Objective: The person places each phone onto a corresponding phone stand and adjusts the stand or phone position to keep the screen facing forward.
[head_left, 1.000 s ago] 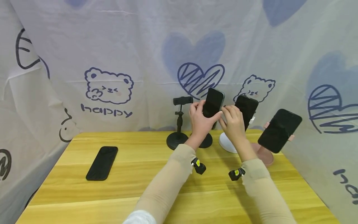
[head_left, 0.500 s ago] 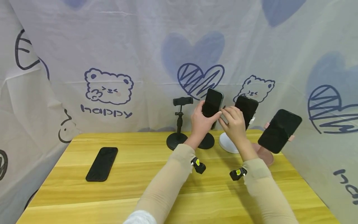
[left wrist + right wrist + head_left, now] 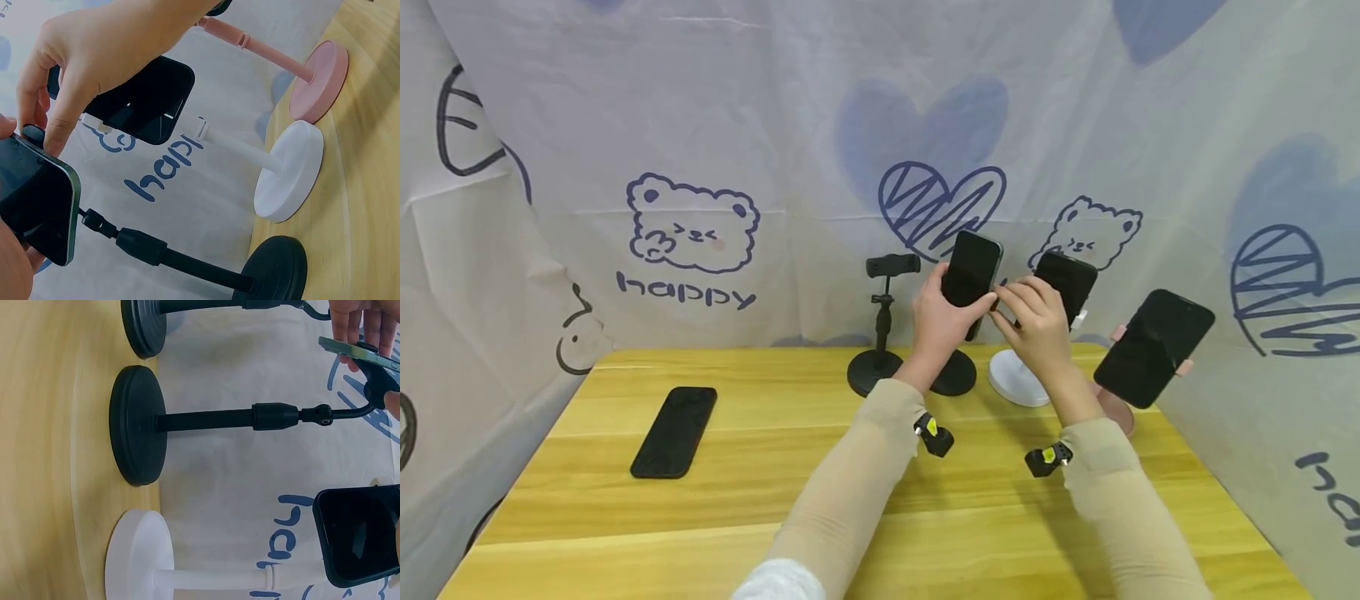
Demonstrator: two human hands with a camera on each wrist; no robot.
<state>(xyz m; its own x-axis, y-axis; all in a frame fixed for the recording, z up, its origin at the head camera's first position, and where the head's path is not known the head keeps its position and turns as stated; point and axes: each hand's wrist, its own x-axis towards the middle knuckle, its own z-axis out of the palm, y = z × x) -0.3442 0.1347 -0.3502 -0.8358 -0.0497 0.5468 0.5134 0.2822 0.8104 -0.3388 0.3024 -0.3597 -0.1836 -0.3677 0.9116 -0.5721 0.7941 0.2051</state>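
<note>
My left hand (image 3: 942, 325) grips a dark phone (image 3: 972, 268), its thumb along the lower front. The phone is upright and tilted at the holder of a black stand (image 3: 212, 420). At the phone's right edge, my right hand (image 3: 1037, 325) pinches the black clamp end (image 3: 32, 134) between thumb and fingers. The right wrist view shows the black holder (image 3: 378, 384) behind the phone, with left-hand fingers around it. How firmly the clamp sits on the phone is unclear.
Right of the hands, a white stand (image 3: 1018, 379) and a pink stand (image 3: 1117, 412) each hold a dark phone. Another black stand (image 3: 880, 333) is to the left. A black phone (image 3: 673, 432) lies on the wooden table (image 3: 760, 467), before a printed cloth (image 3: 805, 125).
My right wrist and forearm have shifted slightly right, while the fingers stay at the phone's right edge. The left hand still holds the phone in nearly the same place.
</note>
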